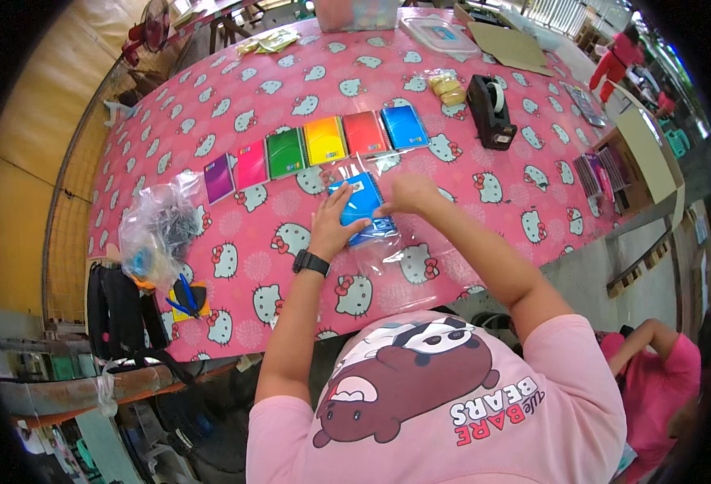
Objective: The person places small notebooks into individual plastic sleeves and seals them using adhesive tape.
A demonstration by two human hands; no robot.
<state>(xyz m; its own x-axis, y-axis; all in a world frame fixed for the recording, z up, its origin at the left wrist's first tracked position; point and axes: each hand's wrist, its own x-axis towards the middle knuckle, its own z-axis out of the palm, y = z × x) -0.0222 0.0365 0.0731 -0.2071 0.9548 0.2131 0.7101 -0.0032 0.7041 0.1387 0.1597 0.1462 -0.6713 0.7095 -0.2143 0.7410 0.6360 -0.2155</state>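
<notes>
A small blue spiral notebook (361,203) lies on clear plastic film (391,262) near the table's front. My left hand (335,222) rests flat on its left side, fingers spread. At the notebook's right edge my right hand (408,196) is closed, fingers curled in; whatever it pinches is hidden. Behind them a slanting row holds purple (219,178), pink (251,165), green (285,153), yellow (325,141), red (366,132) and another blue notebook (404,127).
A black tape dispenser (488,113) stands at back right, beside a tan packet (448,89). Blue-handled pliers (184,298) and a clear plastic bag (160,230) sit at left. An open carton (642,165) is at the right edge. Another person in pink (654,379) is at lower right.
</notes>
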